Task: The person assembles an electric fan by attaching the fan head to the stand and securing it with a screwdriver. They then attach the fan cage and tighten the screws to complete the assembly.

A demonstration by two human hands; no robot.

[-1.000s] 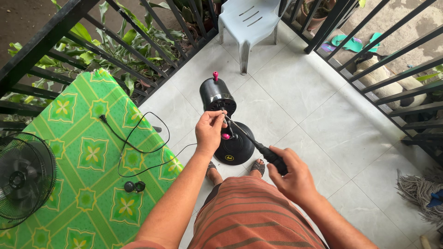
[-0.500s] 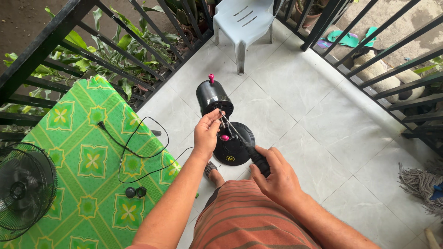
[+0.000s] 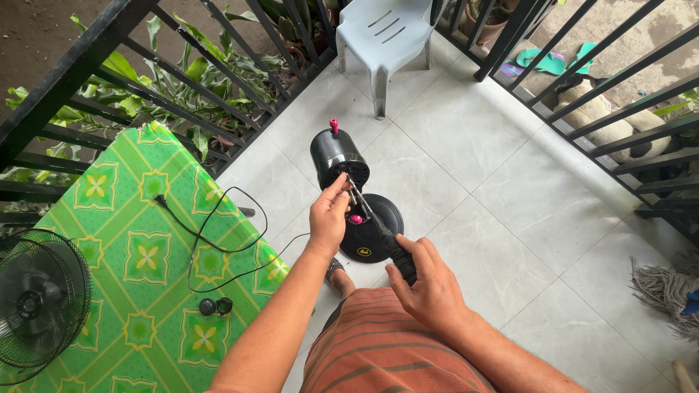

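A black fan motor housing (image 3: 337, 156) with a pink knob on top stands on a round black base (image 3: 373, 236) on the tiled floor. My left hand (image 3: 329, 215) pinches the front of the motor near its shaft. My right hand (image 3: 429, 287) grips the black handle of a screwdriver (image 3: 381, 233), whose shaft points up at the motor's front beside my left fingers. A black power cord (image 3: 218, 233) runs from the fan across the green patterned cloth.
A table with a green patterned cloth (image 3: 138, 291) is at the left, bearing a black fan grille (image 3: 36, 306) and two small black caps (image 3: 215, 306). A grey plastic chair (image 3: 386, 36) stands ahead. Black railings (image 3: 240, 65) bound the balcony. A mop head (image 3: 666, 287) lies right.
My view has shifted slightly. Both hands stay at the fan, the left still at the motor front and the right still on the screwdriver handle.
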